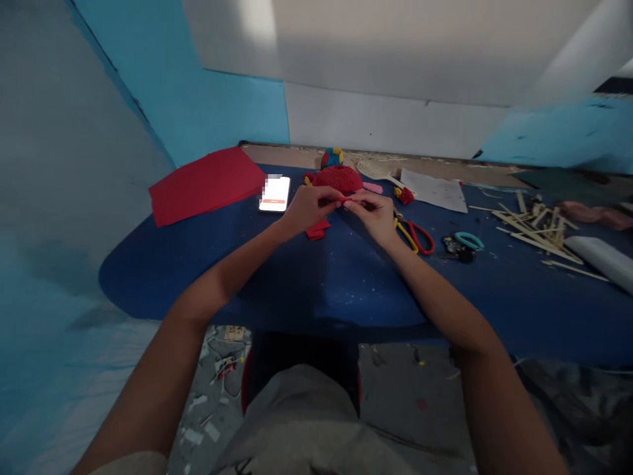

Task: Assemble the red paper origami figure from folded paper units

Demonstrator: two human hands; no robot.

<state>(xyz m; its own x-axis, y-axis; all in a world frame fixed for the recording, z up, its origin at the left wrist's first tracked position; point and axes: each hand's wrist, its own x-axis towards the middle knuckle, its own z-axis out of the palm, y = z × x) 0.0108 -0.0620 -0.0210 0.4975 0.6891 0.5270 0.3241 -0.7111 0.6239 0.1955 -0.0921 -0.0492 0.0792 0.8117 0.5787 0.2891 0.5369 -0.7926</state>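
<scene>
My left hand [310,207] and my right hand [374,214] meet above the dark blue table [306,284], both pinched on a thin red strip [346,199] stretched between the fingertips. Small red pieces [317,229] lie on the table just below my left hand. A round red textured ball [338,178] sits right behind the hands. Red and yellow scissors [415,235] lie to the right of my right hand.
A red sheet [205,183] and a lit phone [275,193] lie at the left back. White paper [435,190], a teal tool [465,241], several wooden sticks [537,227] and a white roll [606,260] lie to the right. A multicoloured ball [332,157] stands at the back.
</scene>
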